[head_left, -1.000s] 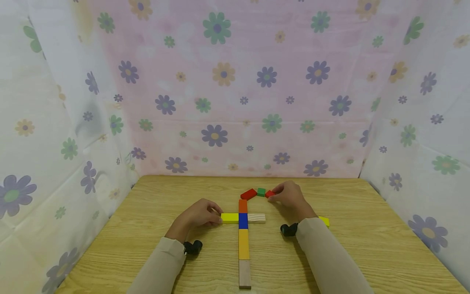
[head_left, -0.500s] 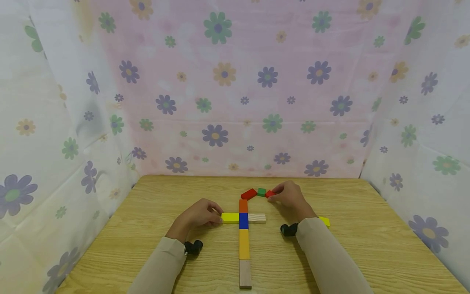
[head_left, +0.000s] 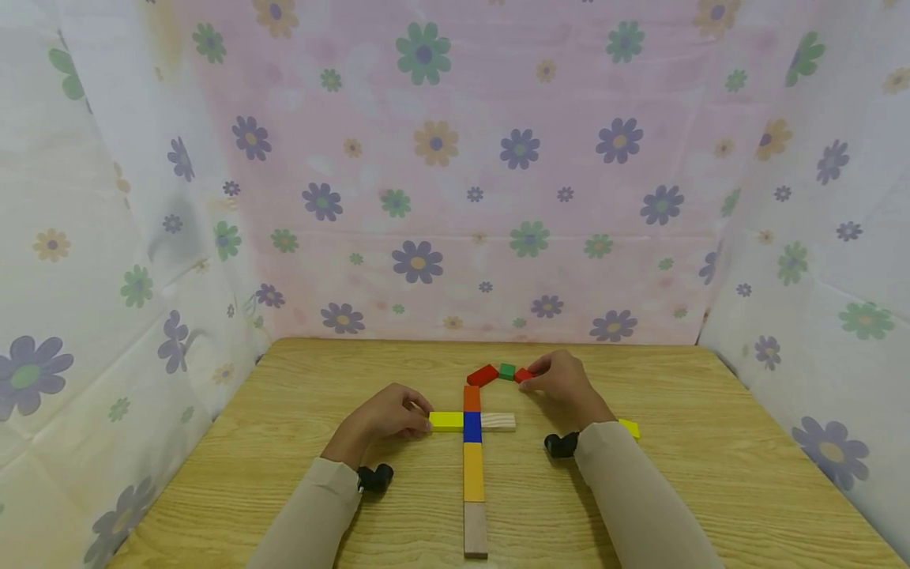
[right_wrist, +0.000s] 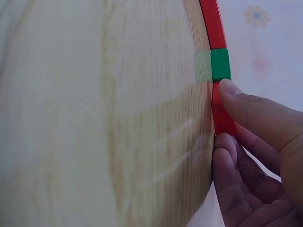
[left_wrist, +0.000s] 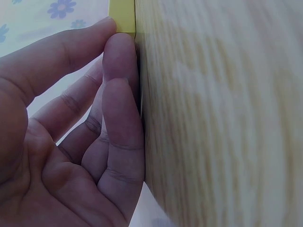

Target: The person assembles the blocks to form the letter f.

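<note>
In the head view, wooden blocks form a cross on the table point(head_left: 298, 506). My left hand point(head_left: 387, 412) rests at the left end of the yellow block point(head_left: 445, 421); in the left wrist view, its thumb and fingertips touch that end. My right hand point(head_left: 563, 383) pinches a small red block point(right_wrist: 224, 113) between thumb and fingers, against a green block point(head_left: 507, 371). A longer red block point(head_left: 483, 374) lies slanted on the green one's other side. An orange-red block point(head_left: 472, 397) sits below it, then a blue block point(head_left: 472, 427), with a pale wood block point(head_left: 498, 421) to its right.
Below the blue block, a yellow-orange block point(head_left: 473, 472) and a greyish wood block point(head_left: 475, 529) extend the column toward me. Another yellow block point(head_left: 629, 428) lies partly hidden behind my right sleeve. Flowered cloth point(head_left: 455, 197) encloses the table's back and sides.
</note>
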Tool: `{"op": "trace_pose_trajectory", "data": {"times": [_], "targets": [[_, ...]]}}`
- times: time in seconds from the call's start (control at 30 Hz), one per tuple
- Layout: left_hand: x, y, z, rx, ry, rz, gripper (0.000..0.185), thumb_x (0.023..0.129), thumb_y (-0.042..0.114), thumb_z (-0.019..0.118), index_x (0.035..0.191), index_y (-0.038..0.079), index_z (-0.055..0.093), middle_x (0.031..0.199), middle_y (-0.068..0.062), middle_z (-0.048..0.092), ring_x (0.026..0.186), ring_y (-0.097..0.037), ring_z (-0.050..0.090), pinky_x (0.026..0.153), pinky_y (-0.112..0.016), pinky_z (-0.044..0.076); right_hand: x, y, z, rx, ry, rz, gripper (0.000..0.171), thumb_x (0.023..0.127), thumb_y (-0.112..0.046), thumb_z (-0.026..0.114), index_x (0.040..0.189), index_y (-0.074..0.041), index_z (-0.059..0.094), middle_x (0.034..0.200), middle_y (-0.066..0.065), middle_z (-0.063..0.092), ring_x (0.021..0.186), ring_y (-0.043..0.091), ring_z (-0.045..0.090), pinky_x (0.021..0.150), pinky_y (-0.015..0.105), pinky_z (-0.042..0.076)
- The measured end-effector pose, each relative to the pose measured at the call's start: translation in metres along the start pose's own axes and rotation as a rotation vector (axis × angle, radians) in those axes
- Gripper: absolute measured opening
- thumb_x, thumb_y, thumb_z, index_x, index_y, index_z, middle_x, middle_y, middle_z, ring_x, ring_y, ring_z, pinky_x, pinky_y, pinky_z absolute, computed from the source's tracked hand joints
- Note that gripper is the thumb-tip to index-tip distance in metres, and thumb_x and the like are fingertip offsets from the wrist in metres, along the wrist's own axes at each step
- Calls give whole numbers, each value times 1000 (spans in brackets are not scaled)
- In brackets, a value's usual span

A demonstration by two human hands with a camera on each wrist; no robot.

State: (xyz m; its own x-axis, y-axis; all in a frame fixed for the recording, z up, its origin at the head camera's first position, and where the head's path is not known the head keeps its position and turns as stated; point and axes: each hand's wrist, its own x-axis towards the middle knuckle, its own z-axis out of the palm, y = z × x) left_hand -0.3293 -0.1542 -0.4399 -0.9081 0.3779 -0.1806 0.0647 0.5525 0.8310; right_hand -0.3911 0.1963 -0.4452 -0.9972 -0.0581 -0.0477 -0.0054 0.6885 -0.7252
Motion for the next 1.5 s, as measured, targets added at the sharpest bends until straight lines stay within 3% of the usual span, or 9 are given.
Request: {"op": "trace_pose_trajectory", "data": {"times": [0.33,0.63,0.97,1.3,1.5], "targets": [[1,-1,0,11,-3,-2,25,88,18,83,110,9,77,89,-5,73,74,-19,66,68,-30,57,3,3,-2,-45,-4,-12,38,82,-30,90,111,-7,77,107,8,73,98,26,65,92,45,56],[0,0,-1,17,1,-9,25,88,18,83,111,9,76,90,-6,72,74,-19,66,69,-30,58,0,-3,-8,-95,-27,-31,49,81,-32,91,118,-5,75,115,11,74,105,29,67,95,46,56],[-1,3,-1,16,-3,-7,26,88,17,83,111,7,76,88,-5,73,74,-17,67,69,-30,57,-6,-1,-18,-110,-34,-49,48,81,-31,90,118,-4,75,105,8,73,97,25,67,92,45,56],[-3,5,-1,5,-3,-7,27,88,16,82,112,6,76,89,-6,73,74,-18,67,69,-31,58,-10,7,-28,-125,-32,-83,53,84,-37,87,124,-6,73,114,9,73,104,26,67,94,48,56],[-1,4,-1,-3,-4,-6,27,88,16,82,113,6,76,89,-6,73,73,-18,67,70,-31,58,-22,10,-39,-123,-21,-136,55,87,-36,85,128,-4,70,124,16,70,112,33,67,92,48,57]]}}
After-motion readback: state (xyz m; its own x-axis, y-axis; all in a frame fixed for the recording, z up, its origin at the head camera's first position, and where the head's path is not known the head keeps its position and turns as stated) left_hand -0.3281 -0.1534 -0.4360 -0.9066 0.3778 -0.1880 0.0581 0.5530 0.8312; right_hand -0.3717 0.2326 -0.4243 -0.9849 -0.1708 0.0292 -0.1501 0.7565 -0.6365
